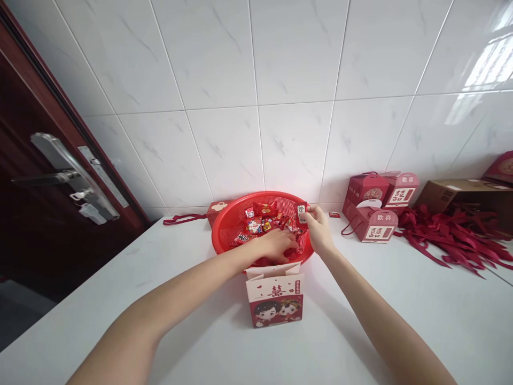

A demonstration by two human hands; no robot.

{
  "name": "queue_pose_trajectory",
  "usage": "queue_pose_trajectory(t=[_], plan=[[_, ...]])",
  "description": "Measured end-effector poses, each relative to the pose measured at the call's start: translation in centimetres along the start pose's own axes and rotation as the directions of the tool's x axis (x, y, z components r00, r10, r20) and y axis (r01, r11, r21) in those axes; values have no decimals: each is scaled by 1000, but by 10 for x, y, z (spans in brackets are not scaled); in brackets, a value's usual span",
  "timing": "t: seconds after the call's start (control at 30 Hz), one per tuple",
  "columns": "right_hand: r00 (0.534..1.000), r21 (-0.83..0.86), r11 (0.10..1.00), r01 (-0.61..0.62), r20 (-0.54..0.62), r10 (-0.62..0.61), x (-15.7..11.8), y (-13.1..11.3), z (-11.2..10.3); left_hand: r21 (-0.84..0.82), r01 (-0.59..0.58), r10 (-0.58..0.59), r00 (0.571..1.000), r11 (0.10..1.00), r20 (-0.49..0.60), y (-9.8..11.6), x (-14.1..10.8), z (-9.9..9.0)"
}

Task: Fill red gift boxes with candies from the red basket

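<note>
A red plastic basket (219, 233) holds several wrapped sweets (254, 226) near the tiled wall. Inside it, at the right part, is my left hand (281, 244), its fingers bent down among the sweets; whether they grip one is hidden. My right hand (317, 224) pinches a small red and white packet (302, 213) over the basket's right rim. In front of the basket stands an upright red and cream gift box (276, 302) with two cartoon figures, its top open.
Several red gift boxes (375, 227) stand at the right, beside a heap of dark red ribbons (460, 235) and a cardboard box (451, 187). Another box (217, 209) lies behind the basket's left side, near a ribbon (185, 218). A door (44, 176) is at the left.
</note>
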State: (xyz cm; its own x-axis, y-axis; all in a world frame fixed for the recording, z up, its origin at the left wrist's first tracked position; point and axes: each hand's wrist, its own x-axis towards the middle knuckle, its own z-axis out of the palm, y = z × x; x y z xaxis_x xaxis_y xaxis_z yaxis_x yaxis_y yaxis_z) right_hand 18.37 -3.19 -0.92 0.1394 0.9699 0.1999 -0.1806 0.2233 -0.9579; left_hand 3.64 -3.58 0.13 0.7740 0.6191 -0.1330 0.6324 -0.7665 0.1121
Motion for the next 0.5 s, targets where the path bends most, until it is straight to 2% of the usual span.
queue_pose_trajectory(t=[0.03,0.1,0.17,0.33,0.5], plan=[[1000,-6,1000,-8,-3,8,0,-1,1,41,104,-105,995,994,4,-3,1,-1],[1000,-6,1000,-27,-4,27,-1,-2,2,81,300,-300,954,951,-7,-12,0,-3],[999,-1,999,-44,4,44,-1,-4,4,73,425,-425,905,902,-20,-23,-2,-5],[998,12,999,-49,37,48,-1,-4,5,-19,524,-524,850,852,-49,-41,-3,-8],[997,18,999,-34,73,33,0,0,4,-181,555,-582,794,812,-176,-53,-3,-6]])
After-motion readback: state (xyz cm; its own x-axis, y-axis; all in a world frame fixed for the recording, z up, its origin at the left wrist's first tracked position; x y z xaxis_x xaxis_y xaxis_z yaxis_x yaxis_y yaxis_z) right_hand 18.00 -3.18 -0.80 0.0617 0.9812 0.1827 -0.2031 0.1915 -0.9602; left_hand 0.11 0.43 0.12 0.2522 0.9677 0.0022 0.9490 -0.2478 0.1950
